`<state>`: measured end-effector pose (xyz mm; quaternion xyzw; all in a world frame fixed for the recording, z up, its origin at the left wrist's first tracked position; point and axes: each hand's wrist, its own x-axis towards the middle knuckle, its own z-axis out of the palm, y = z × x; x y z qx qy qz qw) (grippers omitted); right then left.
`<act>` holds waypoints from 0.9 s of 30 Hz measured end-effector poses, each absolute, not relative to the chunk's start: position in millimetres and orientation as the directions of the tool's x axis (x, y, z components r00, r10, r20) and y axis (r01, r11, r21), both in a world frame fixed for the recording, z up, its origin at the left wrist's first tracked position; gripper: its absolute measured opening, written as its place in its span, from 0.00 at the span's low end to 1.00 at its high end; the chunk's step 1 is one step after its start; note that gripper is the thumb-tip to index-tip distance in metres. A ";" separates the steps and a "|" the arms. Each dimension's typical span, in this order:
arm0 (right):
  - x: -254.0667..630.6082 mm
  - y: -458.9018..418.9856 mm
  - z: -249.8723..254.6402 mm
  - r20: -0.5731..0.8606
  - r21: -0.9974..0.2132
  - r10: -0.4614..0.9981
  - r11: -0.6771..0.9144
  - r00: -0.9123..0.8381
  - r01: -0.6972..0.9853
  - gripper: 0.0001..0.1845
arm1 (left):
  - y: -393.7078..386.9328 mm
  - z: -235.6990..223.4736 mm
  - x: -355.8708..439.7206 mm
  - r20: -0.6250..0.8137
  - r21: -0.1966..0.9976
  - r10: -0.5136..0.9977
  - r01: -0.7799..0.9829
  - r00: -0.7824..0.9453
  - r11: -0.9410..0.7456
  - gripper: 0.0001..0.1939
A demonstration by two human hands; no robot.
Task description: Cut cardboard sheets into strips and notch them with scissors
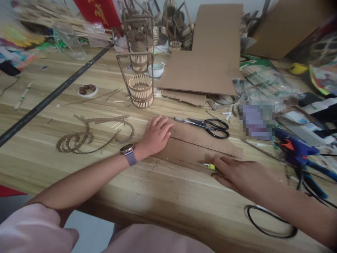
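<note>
My left hand (pixel 158 135) lies flat with fingers spread on the left end of a cardboard piece (pixel 189 149). Lines or cuts run lengthwise along this cardboard. In my right hand (pixel 231 172) is a utility knife (pixel 211 166) with a yellow-green body, its blade pointing left over the cardboard's near edge. My palm hides most of the knife. On the far side of the cardboard rest black-handled scissors (pixel 217 128) and a pen (pixel 184 121). Left of my left hand are curled corrugated cardboard strips (pixel 86 137).
Behind stand a small stick basket (pixel 141 91) with a tall handle and a large cardboard sheet (pixel 207 66). A glue gun (pixel 295 146) lies at right, above a looped black cable (pixel 271 228). A long dark bar (pixel 58 89) crosses the table (pixel 163 196) at left, near a white dish (pixel 91 92).
</note>
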<state>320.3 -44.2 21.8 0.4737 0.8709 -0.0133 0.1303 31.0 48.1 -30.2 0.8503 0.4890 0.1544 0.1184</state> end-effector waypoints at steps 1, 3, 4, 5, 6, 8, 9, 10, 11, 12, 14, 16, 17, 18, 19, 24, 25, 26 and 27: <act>318.9 -45.8 18.7 -0.244 0.123 0.815 0.563 -0.525 0.817 0.07 | 48.0 -30.1 31.3 0.148 0.371 0.874 0.793 0.463 -0.484 0.21; 322.4 -45.5 15.2 -0.270 0.160 0.805 0.578 -0.528 0.800 0.10 | 45.8 -29.4 32.6 0.155 0.385 0.878 0.791 0.453 -0.476 0.20; 326.6 -43.5 15.1 -0.271 0.182 0.817 0.562 -0.509 0.807 0.11 | 43.9 -28.7 33.5 0.159 0.387 0.877 0.788 0.455 -0.479 0.20; 331.7 -40.5 16.1 -0.276 0.209 0.835 0.535 -0.475 0.819 0.13 | 41.8 -27.6 34.2 0.163 0.390 0.874 0.784 0.458 -0.483 0.20; 337.1 -37.0 18.0 -0.285 0.239 0.855 0.502 -0.434 0.831 0.14 | 39.8 -26.2 34.5 0.167 0.394 0.870 0.778 0.464 -0.490 0.19; 346.3 -29.7 23.3 -0.302 0.289 0.884 0.440 -0.356 0.850 0.14 | 36.7 -22.5 33.5 0.174 0.400 0.861 0.765 0.478 -0.506 0.19; 348.8 -26.5 26.5 -0.306 0.303 0.892 0.423 -0.333 0.854 0.14 | 35.9 -20.5 32.2 0.178 0.400 0.857 0.761 0.483 -0.512 0.19; 349.2 -23.9 29.6 -0.309 0.308 0.894 0.418 -0.326 0.855 0.13 | 35.7 -18.5 30.6 0.185 0.394 0.854 0.759 0.486 -0.518 0.19; 346.9 -21.9 32.7 -0.306 0.301 0.893 0.421 -0.331 0.856 0.13 | 35.9 -16.9 29.1 0.193 0.383 0.850 0.760 0.489 -0.525 0.19; 341.8 -20.4 35.6 -0.304 0.275 0.886 0.434 -0.350 0.858 0.12 | 36.4 -15.9 28.1 0.206 0.366 0.845 0.762 0.494 -0.534 0.20; 323.1 -17.8 40.5 -0.301 0.194 0.861 0.476 -0.409 0.858 0.11 | 37.3 -16.1 28.0 0.231 0.310 0.824 0.764 0.517 -0.566 0.20; 296.1 -14.7 44.0 -0.317 0.100 0.810 0.545 -0.493 0.832 0.10 | 37.5 -19.2 30.7 0.237 0.241 0.797 0.762 0.555 -0.602 0.21; 281.5 -12.7 44.9 -0.336 0.069 0.778 0.583 -0.531 0.810 0.10 | 37.4 -21.4 32.5 0.227 0.209 0.785 0.759 0.576 -0.617 0.21; 267.4 -10.6 45.2 -0.360 0.055 0.740 0.625 -0.568 0.779 0.10 | 37.2 -23.7 34.3 0.210 0.183 0.776 0.755 0.595 -0.629 0.22; 254.5 -8.4 44.7 -0.373 0.053 0.708 0.661 -0.599 0.748 0.10 | 37.0 -25.8 35.8 0.190 0.163 0.769 0.753 0.611 -0.638 0.23; 222.6 0.0 34.3 -0.382 0.038 0.626 0.745 -0.679 0.666 0.12 | 36.2 -29.5 38.0 0.139 0.112 0.761 0.754 0.633 -0.647 0.26; 221.8 1.1 32.2 -0.387 0.040 0.619 0.752 -0.683 0.658 0.12 | 36.2 -29.3 38.0 0.137 0.107 0.762 0.756 0.632 -0.646 0.26; 221.8 1.9 30.5 -0.389 0.042 0.614 0.756 -0.687 0.653 0.13 | 36.2 -29.1 38.0 0.135 0.103 0.763 0.757 0.632 -0.645 0.26; 222.2 2.6 29.4 -0.390 0.044 0.611 0.760 -0.689 0.649 0.13 | 36.2 -29.1 38.0 0.134 0.099 0.764 0.759 0.631 -0.644 0.26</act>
